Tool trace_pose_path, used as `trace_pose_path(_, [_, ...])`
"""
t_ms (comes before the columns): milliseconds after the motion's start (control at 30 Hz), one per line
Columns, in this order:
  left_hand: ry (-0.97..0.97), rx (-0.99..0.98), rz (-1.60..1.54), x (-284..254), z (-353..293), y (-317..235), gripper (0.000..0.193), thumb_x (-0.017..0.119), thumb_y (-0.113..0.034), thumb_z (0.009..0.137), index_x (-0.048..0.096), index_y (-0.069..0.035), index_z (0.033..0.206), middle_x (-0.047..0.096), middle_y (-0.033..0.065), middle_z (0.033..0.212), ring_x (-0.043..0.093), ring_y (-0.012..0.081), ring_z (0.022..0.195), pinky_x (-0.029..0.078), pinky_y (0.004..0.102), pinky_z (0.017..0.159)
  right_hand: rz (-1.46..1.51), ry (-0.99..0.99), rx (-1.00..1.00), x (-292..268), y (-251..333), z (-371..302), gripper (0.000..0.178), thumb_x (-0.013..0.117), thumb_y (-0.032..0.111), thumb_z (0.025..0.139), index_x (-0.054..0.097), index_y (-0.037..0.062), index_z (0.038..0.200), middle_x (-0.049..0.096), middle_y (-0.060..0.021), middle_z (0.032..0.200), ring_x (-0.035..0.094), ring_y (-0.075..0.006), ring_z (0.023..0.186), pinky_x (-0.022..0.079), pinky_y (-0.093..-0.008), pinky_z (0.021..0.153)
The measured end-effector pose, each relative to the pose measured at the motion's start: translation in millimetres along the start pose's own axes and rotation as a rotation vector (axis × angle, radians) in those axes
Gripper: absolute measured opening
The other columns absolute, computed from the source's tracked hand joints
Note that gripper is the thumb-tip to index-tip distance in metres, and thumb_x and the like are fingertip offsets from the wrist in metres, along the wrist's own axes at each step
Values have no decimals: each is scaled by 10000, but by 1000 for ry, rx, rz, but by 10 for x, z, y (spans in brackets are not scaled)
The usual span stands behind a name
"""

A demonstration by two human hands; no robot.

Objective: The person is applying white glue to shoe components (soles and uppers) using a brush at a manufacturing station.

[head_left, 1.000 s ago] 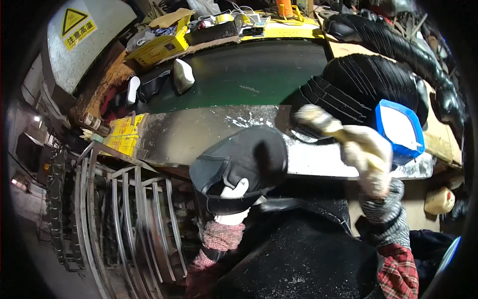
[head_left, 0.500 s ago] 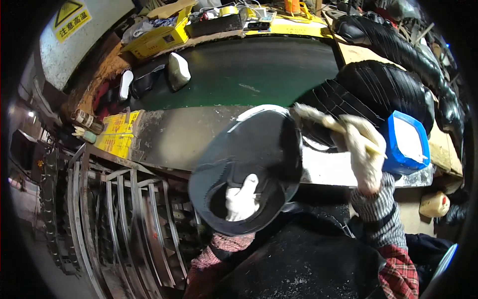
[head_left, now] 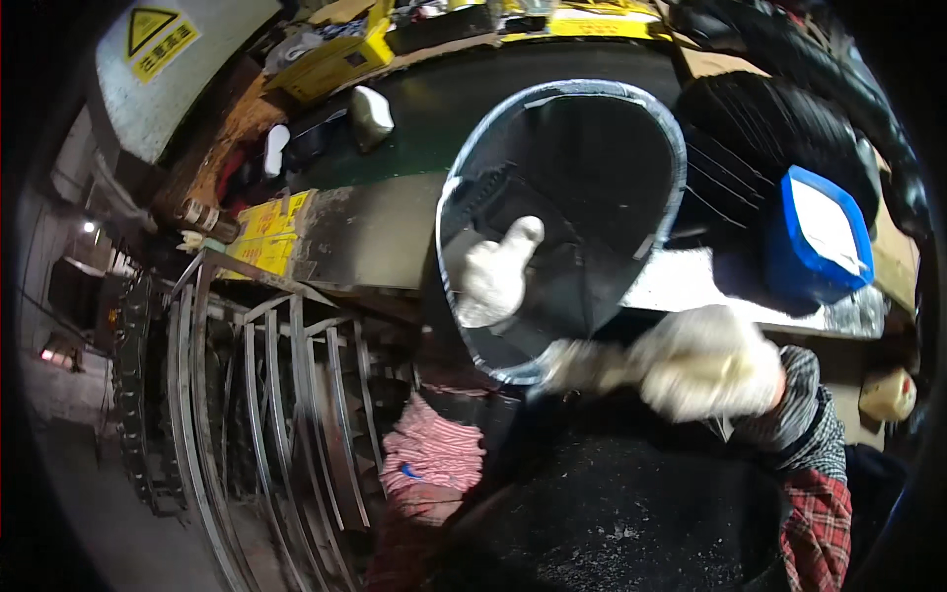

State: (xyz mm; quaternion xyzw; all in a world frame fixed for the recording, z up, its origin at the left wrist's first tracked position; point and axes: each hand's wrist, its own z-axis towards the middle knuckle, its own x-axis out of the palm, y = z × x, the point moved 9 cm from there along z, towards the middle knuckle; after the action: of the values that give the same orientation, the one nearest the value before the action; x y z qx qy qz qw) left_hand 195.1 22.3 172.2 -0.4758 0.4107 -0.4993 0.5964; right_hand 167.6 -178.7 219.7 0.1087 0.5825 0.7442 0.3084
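Along the front of the workbench [head_left: 375, 232]: one black shoe upper [head_left: 612, 168], raised above the near edge, its open, white-edged rim turned to the wearer, presumably for access. One blue tub [head_left: 784, 237], white inside, on the bench to the right, apparently for easy reach. Right gloved hand [head_left: 705, 365], blurred, closed around a brush [head_left: 582, 367] by the rim's near edge. Left gloved hand [head_left: 496, 279] inside the upper, seemingly as support; fingers obscured, grip cannot be told.

yellow triangle warning sign [head_left: 161, 44] is sitting on pale panel [head_left: 146, 111], plus blurry reddish print [head_left: 260, 227] is showing on yellow packaging [head_left: 278, 255]
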Motion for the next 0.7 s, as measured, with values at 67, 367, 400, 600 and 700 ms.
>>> trace_pose_path(67, [-13, -282, -489, 200, 40, 174, 197, 631, -129, 924, 665, 2, 1068, 691, 105, 918, 669, 187, 815, 536, 282, 707, -241, -309, 154, -518, -130, -353, 170, 616, 50, 925, 631, -74, 1041, 704, -121, 875, 657, -112, 734, 558, -222, 644])
trace_pose_path(367, [-14, -345, -504, 528, -406, 152, 334, 524, -203, 981, 575, 63, 1176, 651, 176, 1100, 667, 262, 927, 572, 346, 785, -364, -714, 92, -1013, -57, -717, 160, 593, 101, 929, 661, -33, 983, 665, -74, 792, 614, -117, 681, 512, -245, 621])
trace_pose_path(400, [17, -345, -553, 613, -435, 48, 352, 523, -206, 978, 555, 69, 1196, 634, 192, 1136, 662, 284, 967, 573, 361, 822, -457, -846, -20, -1167, 24, -777, 169, 589, 99, 931, 658, -33, 1010, 664, -75, 806, 607, -110, 685, 505, -228, 626])
trace_pose_path(600, [-89, -286, -726, 743, -501, 122, 423, 522, -213, 967, 471, 75, 1273, 609, 220, 1174, 654, 285, 1007, 569, 382, 862, -351, -338, -95, -464, -55, -775, 255, 572, 150, 905, 648, -14, 1086, 624, -73, 715, 598, -192, 557, 496, -300, 576])
trace_pose_path(700, [-96, -296, -538, 625, -610, 123, 443, 557, -220, 951, 476, 83, 1264, 639, 191, 1109, 670, 275, 934, 571, 371, 810, -405, -220, -395, -290, 228, -862, 254, 719, 214, 824, 686, 5, 964, 616, -82, 660, 600, -215, 530, 486, -320, 504])
